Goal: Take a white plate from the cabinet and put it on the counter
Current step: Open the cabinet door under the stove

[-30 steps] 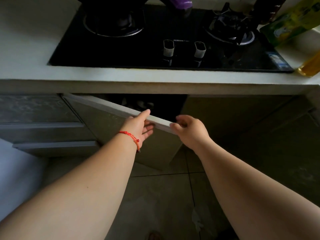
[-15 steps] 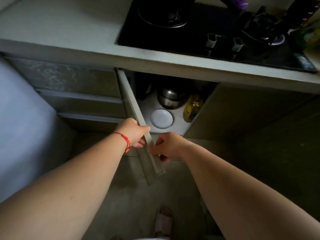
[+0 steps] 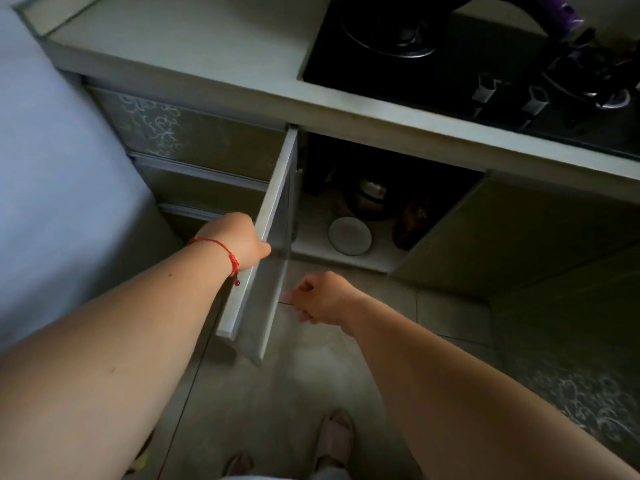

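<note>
- Left hand (image 3: pixel 239 242): fingers wrapped over top edge of open cabinet door (image 3: pixel 273 216).
- Right hand (image 3: pixel 320 297): loosely curled, empty, just right of door.
- White plate (image 3: pixel 349 236): on cabinet shelf (image 3: pixel 311 237), beyond right hand, untouched.
- Counter (image 3: pixel 207 43): above both hands.

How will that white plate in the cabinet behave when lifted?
The white plate looks rigid and probably breakable, like ceramic. It lies flat on the shelf, so fingers may need to slide under its rim. It seems small, so likely light.

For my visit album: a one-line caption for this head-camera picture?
Left hand holds the cabinet door open, white plate waiting inside.
</note>
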